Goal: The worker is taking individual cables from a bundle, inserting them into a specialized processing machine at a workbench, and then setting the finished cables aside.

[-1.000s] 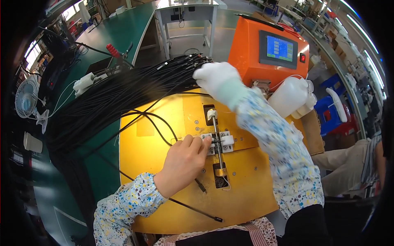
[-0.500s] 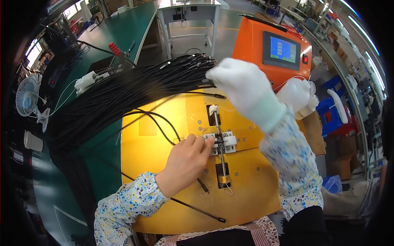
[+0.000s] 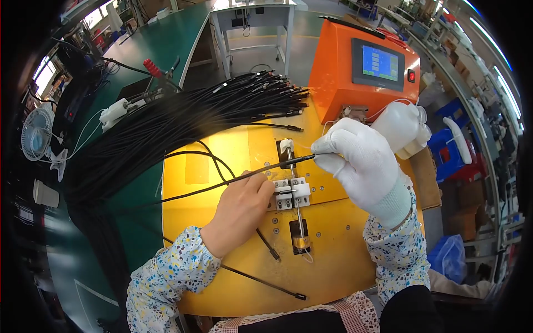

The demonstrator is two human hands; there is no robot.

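My gloved right hand [image 3: 361,164] pinches the tip of a black cable [image 3: 288,162] and holds it stretched above the yellow plate. The cable runs leftward, passing over my bare left hand [image 3: 239,208]. That left hand is closed, its fingertips on a second black cable beside the white clamp block [image 3: 300,193]; the fingers partly hide this cable. Its end [image 3: 284,192] lies across the block. Metal rods [image 3: 299,213] line up with the block in front and behind, a brass fitting [image 3: 301,242] at the near one.
A thick bundle of black cables [image 3: 183,114] covers the left and back of the yellow plate [image 3: 333,261]. Behind on the right stands an orange machine [image 3: 333,72] with a screen, white bottles [image 3: 397,125] beside it. Loose cable ends [image 3: 300,296] lie near the front.
My right hand has come from the bundle toward me and rightward, bringing a cable end out over the plate. The left fingers have drawn back slightly left from the clamp block.
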